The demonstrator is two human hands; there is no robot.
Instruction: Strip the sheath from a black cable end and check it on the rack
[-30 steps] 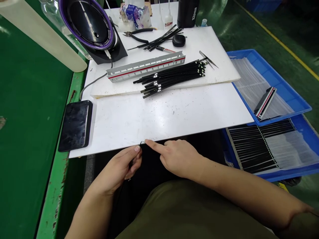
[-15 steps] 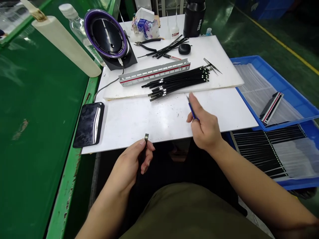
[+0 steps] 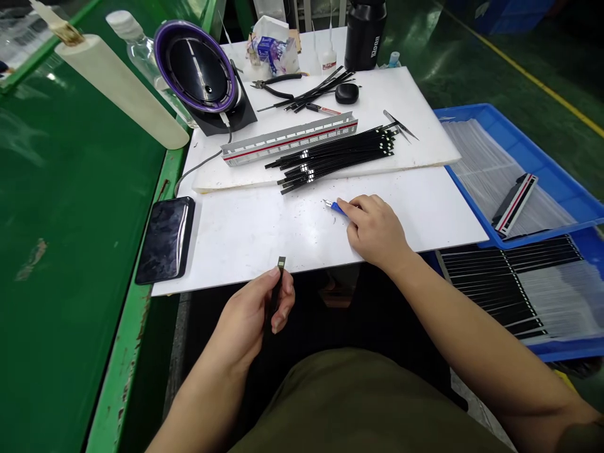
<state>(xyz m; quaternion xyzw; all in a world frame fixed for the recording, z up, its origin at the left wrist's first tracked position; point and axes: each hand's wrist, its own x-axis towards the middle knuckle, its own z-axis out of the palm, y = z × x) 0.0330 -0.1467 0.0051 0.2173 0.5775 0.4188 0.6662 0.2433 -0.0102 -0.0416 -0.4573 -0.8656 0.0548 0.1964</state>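
- Head view: our left hand pinches a thin black strip between thumb and fingers, just off the near edge of the table. The strip's pale tip points up and away from us; its lower part is hidden behind our fingers.
- Our right hand rests on the white board, closed around a small blue tool whose tip pokes out to the left.
- A pile of like strips lies further back on a raised white sheet, just in front of a grey rail with a red line.
- A phone lies at the table's left edge; blue trays with more strips sit to our right.
- We judge the strip light, narrow and springy, likely to bend or slip if squeezed flat. It is best held by its edges near the middle, clear of the pale tip, which looks delicate.
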